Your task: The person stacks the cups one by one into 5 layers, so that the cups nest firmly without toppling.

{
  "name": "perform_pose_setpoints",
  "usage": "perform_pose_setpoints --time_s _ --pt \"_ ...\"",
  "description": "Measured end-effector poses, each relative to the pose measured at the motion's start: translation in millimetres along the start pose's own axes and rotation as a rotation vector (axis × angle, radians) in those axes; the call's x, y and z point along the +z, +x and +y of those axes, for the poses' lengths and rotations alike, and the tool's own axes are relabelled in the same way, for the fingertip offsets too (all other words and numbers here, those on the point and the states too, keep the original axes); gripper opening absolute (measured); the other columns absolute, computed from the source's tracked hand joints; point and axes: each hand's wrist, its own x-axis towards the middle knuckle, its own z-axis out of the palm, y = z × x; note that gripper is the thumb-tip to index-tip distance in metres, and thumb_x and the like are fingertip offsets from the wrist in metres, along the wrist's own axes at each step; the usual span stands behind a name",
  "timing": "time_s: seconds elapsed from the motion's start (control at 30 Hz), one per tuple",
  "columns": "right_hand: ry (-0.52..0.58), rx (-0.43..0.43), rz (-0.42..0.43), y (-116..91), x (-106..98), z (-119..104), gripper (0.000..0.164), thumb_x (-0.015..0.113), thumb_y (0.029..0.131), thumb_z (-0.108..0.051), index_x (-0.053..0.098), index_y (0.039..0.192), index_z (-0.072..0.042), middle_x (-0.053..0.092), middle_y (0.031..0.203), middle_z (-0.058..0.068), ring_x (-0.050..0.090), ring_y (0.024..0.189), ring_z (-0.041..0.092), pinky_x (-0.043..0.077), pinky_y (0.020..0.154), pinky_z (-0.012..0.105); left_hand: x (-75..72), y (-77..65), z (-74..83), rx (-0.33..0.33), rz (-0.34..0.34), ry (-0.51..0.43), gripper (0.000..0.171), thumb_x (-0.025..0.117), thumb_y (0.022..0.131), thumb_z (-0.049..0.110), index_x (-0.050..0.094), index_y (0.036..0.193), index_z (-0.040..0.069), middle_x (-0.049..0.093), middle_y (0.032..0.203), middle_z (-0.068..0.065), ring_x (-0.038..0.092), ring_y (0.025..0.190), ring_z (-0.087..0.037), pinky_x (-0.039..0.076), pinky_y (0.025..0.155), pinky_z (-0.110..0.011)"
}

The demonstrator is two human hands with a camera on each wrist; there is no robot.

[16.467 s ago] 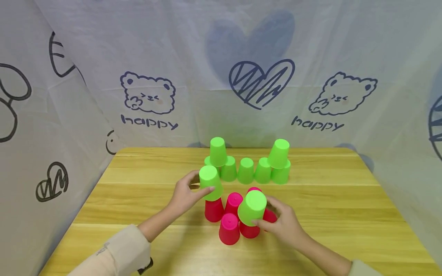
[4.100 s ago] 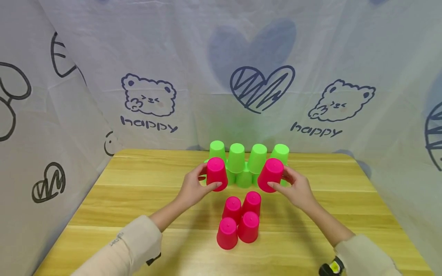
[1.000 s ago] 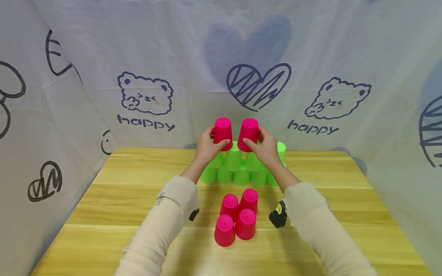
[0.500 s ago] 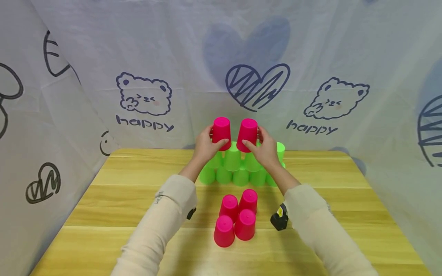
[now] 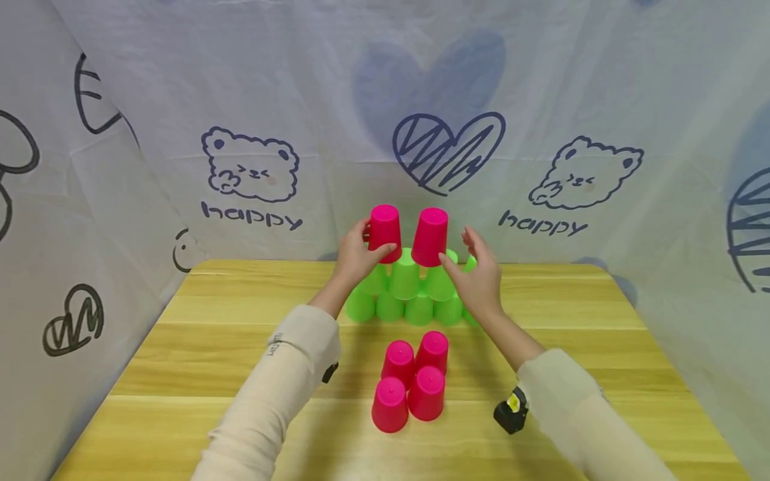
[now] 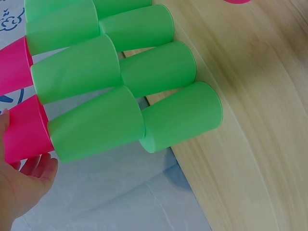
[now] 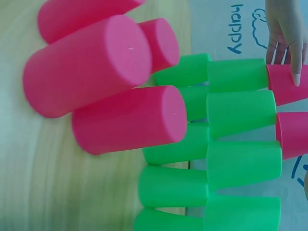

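Upside-down green cups stand in two tiers at the back of the table, an upper row [image 5: 405,275] over a lower row [image 5: 419,310]. Two pink cups begin a third tier on top of them. My left hand [image 5: 355,259] holds the left pink cup [image 5: 385,230], thumb in front and fingers behind; the left wrist view shows this cup [image 6: 26,132] resting against a green cup's base [image 6: 96,127]. Beside the right pink cup [image 5: 430,235], my right hand [image 5: 481,280] is spread, thumb and fingers apart. In the right wrist view that cup [image 7: 293,134] stands free.
Several upside-down pink cups [image 5: 390,406] are grouped on the wooden table [image 5: 240,374], nearer than the green wall. A white printed cloth [image 5: 343,120] hangs right behind the table's far edge. A black device [image 5: 511,411] sits at the right sleeve.
The right hand has let go of its pink cup and moved right and slightly down. The left hand keeps its hold. Earlier, both pink cups were carried up from the front group.
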Motion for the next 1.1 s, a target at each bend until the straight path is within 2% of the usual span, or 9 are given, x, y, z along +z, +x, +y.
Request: perform_pose_setpoints --time_s 0.17,0.37,0.47,0.6,0.7,0.77,0.97,1.1 --pt "0.025 -0.035 0.001 -12.3 -6.1 3.1 0.053 0.073 0.075 -0.002 0.051 0.123 0.011 0.059 0.117 0.026 0.054 0.11 0.036 0.046 0.098 0.043 -2.5 -1.0 -1.6 -0.003 -0.011 -0.002 0.061 0.069 0.084 0.016 0.041 0.135 0.001 0.054 0.125 -0.018 0.053 0.113 -0.032 0.051 0.092 -0.041" --pt "0.068 0.019 -0.058 -25.7 -11.9 5.3 0.051 0.072 0.076 -0.001 0.052 0.123 0.009 0.059 0.118 0.024 0.055 0.112 0.034 0.045 0.099 0.037 -4.9 -1.0 -2.5 -0.008 -0.021 0.011 0.061 0.069 0.084 0.017 0.041 0.135 0.0 0.055 0.124 -0.018 0.054 0.112 -0.031 0.051 0.092 -0.04" --pt "0.086 0.016 -0.081 -31.6 -13.9 6.8 0.051 0.072 0.076 0.0 0.053 0.122 0.009 0.06 0.117 0.024 0.056 0.111 0.033 0.046 0.098 0.032 -5.4 -0.7 -3.1 -0.007 -0.023 0.018 0.062 0.069 0.084 0.018 0.041 0.135 0.0 0.056 0.124 -0.018 0.054 0.112 -0.031 0.051 0.092 -0.04" --pt "0.109 0.0 -0.104 -39.0 -17.1 7.4 0.048 0.072 0.076 0.001 0.055 0.12 0.009 0.061 0.114 0.025 0.058 0.107 0.029 0.046 0.095 0.017 -5.2 -0.3 -4.1 -0.002 -0.026 0.033 0.062 0.069 0.084 0.019 0.04 0.135 0.0 0.056 0.124 -0.018 0.054 0.111 -0.031 0.052 0.091 -0.04" --pt "0.133 0.013 -0.136 -44.9 -20.5 8.0 0.047 0.072 0.076 0.002 0.054 0.119 0.01 0.06 0.115 0.027 0.057 0.107 0.03 0.044 0.093 0.01 -5.0 0.0 -5.0 -0.004 -0.027 0.044 0.063 0.069 0.084 0.019 0.04 0.136 -0.001 0.056 0.124 -0.018 0.054 0.112 -0.031 0.052 0.091 -0.04" --pt "0.142 0.038 -0.168 -49.1 -22.9 9.3 0.048 0.072 0.076 0.001 0.054 0.12 0.01 0.06 0.116 0.027 0.056 0.109 0.035 0.044 0.094 0.012 -5.0 0.1 -4.8 -0.008 -0.028 0.048 0.063 0.069 0.083 0.019 0.04 0.135 -0.001 0.056 0.124 -0.018 0.054 0.112 -0.031 0.051 0.092 -0.04" --pt "0.108 0.09 -0.265 -63.9 -30.4 9.9 0.048 0.072 0.077 -0.001 0.055 0.121 0.007 0.06 0.118 0.023 0.056 0.111 0.034 0.046 0.097 0.029 -5.0 -0.1 -4.7 -0.015 -0.035 0.054 0.065 0.069 0.084 0.019 0.038 0.137 0.0 0.054 0.127 -0.018 0.052 0.115 -0.032 0.05 0.094 -0.04" --pt "0.115 0.077 -0.3 -75.4 -30.6 13.4 0.047 0.072 0.076 0.0 0.055 0.12 0.008 0.061 0.117 0.022 0.057 0.109 0.034 0.047 0.097 0.026 -7.2 -1.5 -6.8 -0.008 -0.031 0.047 0.066 0.07 0.083 0.02 0.038 0.138 0.0 0.053 0.129 -0.018 0.05 0.117 -0.032 0.048 0.097 -0.041"
